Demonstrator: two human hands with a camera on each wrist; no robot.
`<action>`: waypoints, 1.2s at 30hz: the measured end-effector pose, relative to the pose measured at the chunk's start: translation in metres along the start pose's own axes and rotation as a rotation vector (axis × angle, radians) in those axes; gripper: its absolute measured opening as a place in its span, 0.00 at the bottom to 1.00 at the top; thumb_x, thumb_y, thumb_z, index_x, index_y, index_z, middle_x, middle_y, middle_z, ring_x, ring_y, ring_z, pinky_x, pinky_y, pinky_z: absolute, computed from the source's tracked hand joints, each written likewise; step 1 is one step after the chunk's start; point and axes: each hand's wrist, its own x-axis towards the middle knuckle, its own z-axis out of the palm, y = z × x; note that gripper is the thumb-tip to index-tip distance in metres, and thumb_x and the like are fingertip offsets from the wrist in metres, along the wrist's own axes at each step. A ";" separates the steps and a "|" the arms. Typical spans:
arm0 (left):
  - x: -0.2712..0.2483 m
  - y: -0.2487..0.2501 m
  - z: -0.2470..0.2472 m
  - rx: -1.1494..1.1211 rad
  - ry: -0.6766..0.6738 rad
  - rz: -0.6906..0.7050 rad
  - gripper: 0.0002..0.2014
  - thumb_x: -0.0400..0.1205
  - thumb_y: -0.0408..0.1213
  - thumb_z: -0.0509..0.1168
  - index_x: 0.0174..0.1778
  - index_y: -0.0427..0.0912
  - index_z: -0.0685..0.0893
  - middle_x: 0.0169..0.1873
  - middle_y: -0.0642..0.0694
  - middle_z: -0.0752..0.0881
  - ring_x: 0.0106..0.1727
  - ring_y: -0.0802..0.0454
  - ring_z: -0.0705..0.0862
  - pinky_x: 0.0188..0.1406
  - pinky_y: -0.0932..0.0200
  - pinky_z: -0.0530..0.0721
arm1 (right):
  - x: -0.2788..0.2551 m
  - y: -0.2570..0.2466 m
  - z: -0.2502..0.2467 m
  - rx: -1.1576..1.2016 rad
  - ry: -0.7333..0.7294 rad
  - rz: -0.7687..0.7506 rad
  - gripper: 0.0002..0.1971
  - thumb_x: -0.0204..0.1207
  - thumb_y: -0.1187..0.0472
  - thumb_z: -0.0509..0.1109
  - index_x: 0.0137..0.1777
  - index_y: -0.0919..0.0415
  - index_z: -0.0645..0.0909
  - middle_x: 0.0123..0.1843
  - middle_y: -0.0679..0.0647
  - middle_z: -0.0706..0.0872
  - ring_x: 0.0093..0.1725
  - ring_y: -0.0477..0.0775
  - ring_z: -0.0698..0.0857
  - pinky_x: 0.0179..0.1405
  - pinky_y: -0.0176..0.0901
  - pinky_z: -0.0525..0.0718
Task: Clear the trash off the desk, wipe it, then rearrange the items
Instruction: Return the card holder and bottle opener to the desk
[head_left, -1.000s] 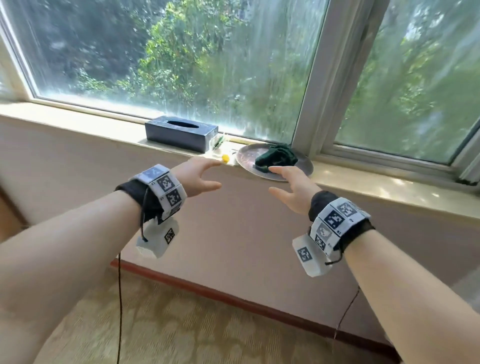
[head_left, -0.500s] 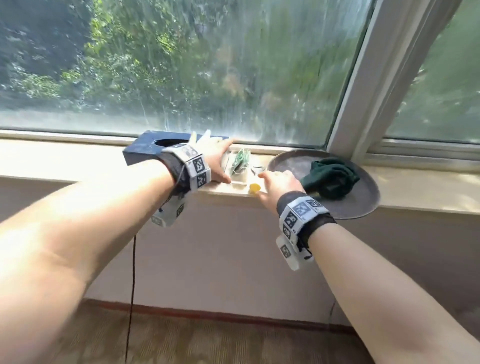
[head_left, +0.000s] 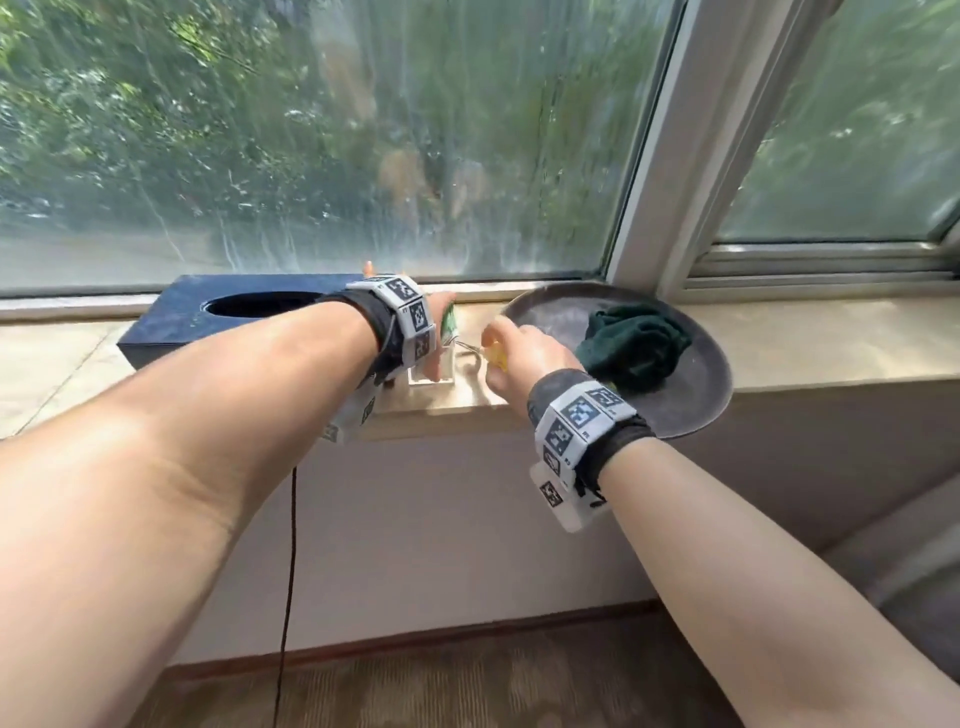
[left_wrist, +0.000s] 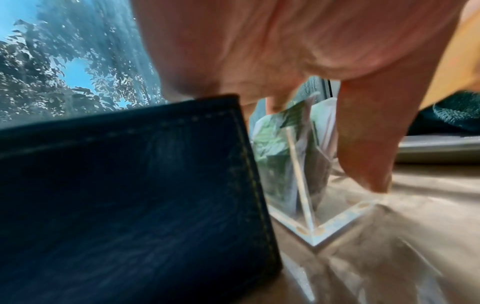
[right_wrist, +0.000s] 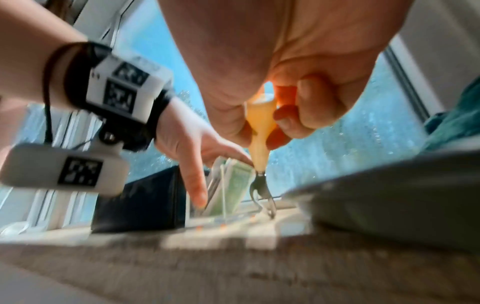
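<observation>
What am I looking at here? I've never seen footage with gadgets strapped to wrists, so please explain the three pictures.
No machine: a person wears cameras. One picture comes from the head, one from each wrist, looking along the fingers. On the windowsill stand a dark blue tissue box, a clear holder of green packets and a round tray carrying a dark green cloth. The right hand pinches a small yellow-handled fork. The left hand reaches down at the holder, fingers straight.

The head view looks down and forward over both forearms at the tissue box (head_left: 228, 317) on the sill. Both wrist views sit low and close beside it (left_wrist: 124, 185) (right_wrist: 140, 197), sharing the ledge just right of it
</observation>
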 end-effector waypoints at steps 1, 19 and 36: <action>0.012 -0.001 0.005 -0.028 0.010 0.003 0.56 0.47 0.62 0.80 0.71 0.52 0.66 0.61 0.45 0.84 0.59 0.40 0.83 0.62 0.33 0.76 | -0.002 0.002 -0.005 0.067 0.036 0.015 0.15 0.81 0.57 0.58 0.66 0.53 0.71 0.59 0.60 0.82 0.57 0.63 0.82 0.52 0.48 0.78; -0.061 0.024 -0.011 -0.448 0.186 0.071 0.42 0.64 0.43 0.80 0.69 0.40 0.65 0.51 0.39 0.81 0.46 0.45 0.78 0.49 0.53 0.79 | -0.087 0.059 -0.056 0.287 0.324 0.073 0.15 0.82 0.56 0.61 0.67 0.57 0.71 0.54 0.55 0.82 0.55 0.56 0.81 0.52 0.40 0.73; -0.247 0.343 -0.025 -0.450 0.158 0.724 0.46 0.64 0.46 0.79 0.75 0.51 0.60 0.61 0.45 0.79 0.58 0.46 0.77 0.58 0.52 0.77 | -0.439 0.246 -0.115 0.178 0.480 0.544 0.16 0.79 0.61 0.65 0.66 0.54 0.78 0.63 0.55 0.82 0.60 0.53 0.80 0.49 0.29 0.67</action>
